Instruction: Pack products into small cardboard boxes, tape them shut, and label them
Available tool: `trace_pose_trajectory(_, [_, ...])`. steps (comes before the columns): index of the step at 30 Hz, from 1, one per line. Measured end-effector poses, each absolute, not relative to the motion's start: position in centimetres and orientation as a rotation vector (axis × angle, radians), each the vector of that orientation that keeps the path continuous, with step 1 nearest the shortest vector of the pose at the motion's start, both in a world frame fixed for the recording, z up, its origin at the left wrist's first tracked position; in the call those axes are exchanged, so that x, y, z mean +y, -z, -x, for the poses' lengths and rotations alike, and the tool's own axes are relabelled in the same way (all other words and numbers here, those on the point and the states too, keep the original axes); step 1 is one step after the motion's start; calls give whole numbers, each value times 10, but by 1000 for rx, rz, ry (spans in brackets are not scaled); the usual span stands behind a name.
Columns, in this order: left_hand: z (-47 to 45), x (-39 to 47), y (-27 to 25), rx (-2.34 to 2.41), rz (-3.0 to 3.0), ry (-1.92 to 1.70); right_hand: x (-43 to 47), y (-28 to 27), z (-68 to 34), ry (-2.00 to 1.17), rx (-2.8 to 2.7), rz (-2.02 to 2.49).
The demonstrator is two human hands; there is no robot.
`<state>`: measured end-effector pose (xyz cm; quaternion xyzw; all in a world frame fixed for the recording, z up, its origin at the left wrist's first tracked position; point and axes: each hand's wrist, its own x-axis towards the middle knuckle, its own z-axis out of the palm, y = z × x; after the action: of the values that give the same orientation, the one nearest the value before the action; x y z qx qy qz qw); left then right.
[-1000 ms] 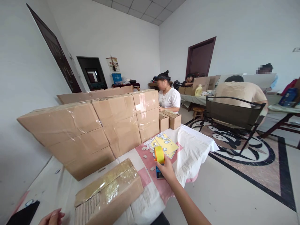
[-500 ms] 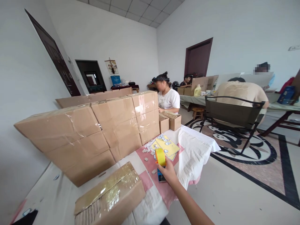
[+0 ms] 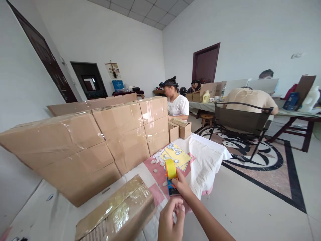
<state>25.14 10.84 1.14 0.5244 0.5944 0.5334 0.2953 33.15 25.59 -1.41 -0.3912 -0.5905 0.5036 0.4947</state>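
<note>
My right hand (image 3: 182,184) is closed around the tape dispenser (image 3: 170,190), which is blue with orange parts and carries a roll of yellow tape (image 3: 171,168). The dispenser is above or on the pink and white cloth; I cannot tell whether it touches. Nearer to me, my left hand (image 3: 171,219) has its fingers curled in, just below the dispenser. Whether it holds anything is hidden. Left of both hands lies a cardboard box (image 3: 120,211) with shiny tape across its top and a corrugated piece showing at its near end.
Stacked, taped cartons (image 3: 120,134) form a wall along the table's left side. Two small boxes (image 3: 185,130) stand beyond. Paper scraps (image 3: 155,171) lie around a yellow printed sheet (image 3: 179,157). A co-worker (image 3: 179,105) sits behind the cartons. A folding chair (image 3: 240,117) stands right.
My left hand has come into view from below, near the tape dispenser. My right hand keeps hold of the dispenser. The camera view has turned slightly to the right.
</note>
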Motion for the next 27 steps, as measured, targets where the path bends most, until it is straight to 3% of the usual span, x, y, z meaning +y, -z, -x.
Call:
trace_pose_trajectory(12, [-231,158,12,1821,-1354,-1303,263,20,-334,-1338,-1444,952])
trace_pose_trajectory(19, [-230,173,4,1898,-1281,-1160,261,19,-328,-1235,-1462,961])
trace_pose_trajectory(27, [-227,198,19,1682,-1108,-1356,262,25,-332,-1166,-1445,1008])
